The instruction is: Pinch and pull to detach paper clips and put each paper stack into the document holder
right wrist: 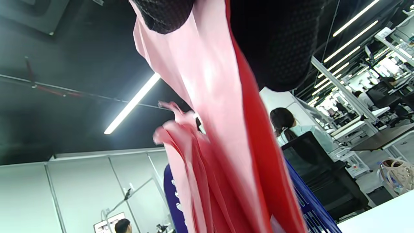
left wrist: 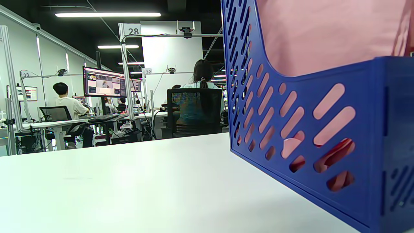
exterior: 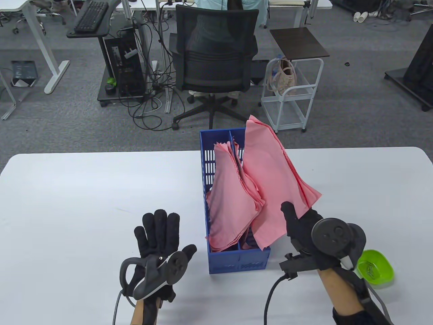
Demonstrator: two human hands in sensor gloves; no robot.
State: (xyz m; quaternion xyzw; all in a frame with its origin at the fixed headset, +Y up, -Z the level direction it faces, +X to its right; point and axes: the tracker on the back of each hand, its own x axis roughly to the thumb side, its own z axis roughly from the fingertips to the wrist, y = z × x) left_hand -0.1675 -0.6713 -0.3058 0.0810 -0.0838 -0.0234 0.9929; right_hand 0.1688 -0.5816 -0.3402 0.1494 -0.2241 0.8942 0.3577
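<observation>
A blue slotted document holder (exterior: 236, 260) stands mid-table, with its perforated side (left wrist: 291, 123) filling the left wrist view. One pink paper stack (exterior: 230, 203) leans in its left compartment. My right hand (exterior: 297, 223) grips the lower edge of a second pink stack (exterior: 270, 176), thumb on top, holding it tilted over the right compartment; its lower corner dips into the holder. In the right wrist view the gloved fingers (right wrist: 278, 42) pinch that stack (right wrist: 220, 129). My left hand (exterior: 159, 237) lies flat on the table left of the holder, fingers spread, holding nothing.
A green bowl (exterior: 375, 267) sits at the near right, behind my right wrist. The white table (exterior: 84, 196) spreads wide on the left. Beyond the far edge stand a black office chair (exterior: 213, 61) and a white cart (exterior: 291, 98).
</observation>
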